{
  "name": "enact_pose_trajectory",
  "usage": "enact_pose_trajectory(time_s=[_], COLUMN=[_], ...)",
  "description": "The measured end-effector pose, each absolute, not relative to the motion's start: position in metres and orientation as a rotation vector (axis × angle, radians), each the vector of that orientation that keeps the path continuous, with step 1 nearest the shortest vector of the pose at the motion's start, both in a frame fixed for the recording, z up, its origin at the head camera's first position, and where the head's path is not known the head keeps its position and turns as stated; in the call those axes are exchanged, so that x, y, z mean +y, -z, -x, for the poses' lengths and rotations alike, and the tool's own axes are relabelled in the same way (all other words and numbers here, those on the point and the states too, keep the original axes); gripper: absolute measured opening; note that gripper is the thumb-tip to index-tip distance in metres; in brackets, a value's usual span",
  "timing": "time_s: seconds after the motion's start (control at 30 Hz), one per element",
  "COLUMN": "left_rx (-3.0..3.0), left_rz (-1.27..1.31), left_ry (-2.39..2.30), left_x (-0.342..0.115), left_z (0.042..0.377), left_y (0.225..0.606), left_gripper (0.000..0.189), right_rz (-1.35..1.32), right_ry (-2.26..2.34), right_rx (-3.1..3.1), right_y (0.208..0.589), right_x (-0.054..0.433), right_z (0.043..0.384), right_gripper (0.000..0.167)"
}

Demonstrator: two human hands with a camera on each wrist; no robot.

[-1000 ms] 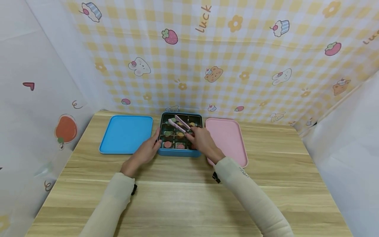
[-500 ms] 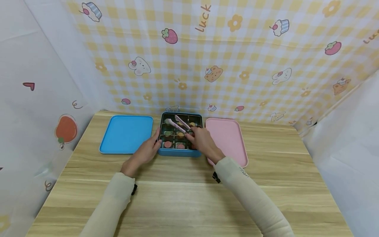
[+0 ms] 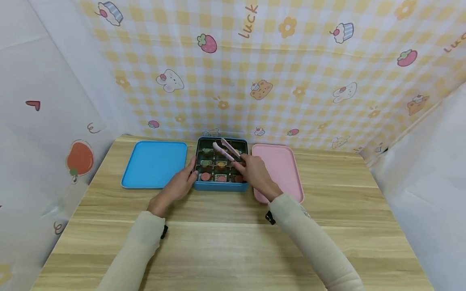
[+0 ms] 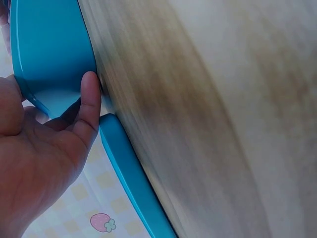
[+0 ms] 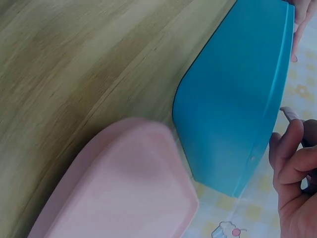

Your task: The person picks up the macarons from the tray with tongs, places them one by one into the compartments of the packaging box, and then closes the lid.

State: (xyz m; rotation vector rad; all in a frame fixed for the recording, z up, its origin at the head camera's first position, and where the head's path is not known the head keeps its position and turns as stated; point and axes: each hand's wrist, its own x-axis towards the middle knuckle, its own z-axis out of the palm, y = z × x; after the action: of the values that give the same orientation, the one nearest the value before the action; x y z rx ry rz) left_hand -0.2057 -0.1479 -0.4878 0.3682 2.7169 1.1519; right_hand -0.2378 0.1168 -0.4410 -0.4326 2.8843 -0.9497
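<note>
In the head view a blue box with a divided dark insert holds several small round coloured pieces, among them a green piece in the back left compartment. My left hand holds the box's left side, thumb at the rim and fingers against the outer wall; the left wrist view shows them around its blue wall. My right hand grips pink tongs over the box. The tips of the tongs stand apart with nothing between them. In the right wrist view the fingers are bent near the rim.
A blue tray lies left of the box. To the right, close beside it, is a pink tray, partly under my right forearm. Behind the wooden table hangs a checked cloth.
The tongs brought the green piece left into the back left compartment and let go of it. They have since moved a little to the right. My left hand stays on the box.
</note>
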Motion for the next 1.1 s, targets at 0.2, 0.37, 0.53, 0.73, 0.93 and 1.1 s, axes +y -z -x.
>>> enact_pose_trajectory(time_s=[0.2, 0.37, 0.53, 0.73, 0.93, 1.1], left_rx=[2.711, 2.709, 2.705, 2.694, 2.7, 2.697], left_rz=[-0.367, -0.369, -0.366, -0.364, -0.357, -0.364], left_ry=[-1.155, -1.153, -1.138, -1.138, -1.143, -1.136], left_x=[-0.148, -0.147, -0.147, -0.149, -0.149, -0.148], left_z=[0.206, 0.206, 0.206, 0.205, 0.205, 0.205], left_y=[0.485, 0.485, 0.486, 0.488, 0.486, 0.486], left_gripper=[0.063, 0.063, 0.063, 0.063, 0.063, 0.063], right_rz=[0.397, 0.401, 0.366, 0.342, 0.307, 0.3], right_ry=[0.983, 1.037, 1.089, 1.073, 1.06, 1.037], right_rx=[2.97, 2.997, 2.981, 3.011, 3.036, 3.051], right_y=[0.442, 0.446, 0.449, 0.456, 0.461, 0.464], right_x=[0.131, 0.145, 0.16, 0.177, 0.19, 0.199], right_z=[0.234, 0.229, 0.223, 0.216, 0.212, 0.208], right_gripper=[0.025, 0.026, 0.023, 0.024, 0.022, 0.023])
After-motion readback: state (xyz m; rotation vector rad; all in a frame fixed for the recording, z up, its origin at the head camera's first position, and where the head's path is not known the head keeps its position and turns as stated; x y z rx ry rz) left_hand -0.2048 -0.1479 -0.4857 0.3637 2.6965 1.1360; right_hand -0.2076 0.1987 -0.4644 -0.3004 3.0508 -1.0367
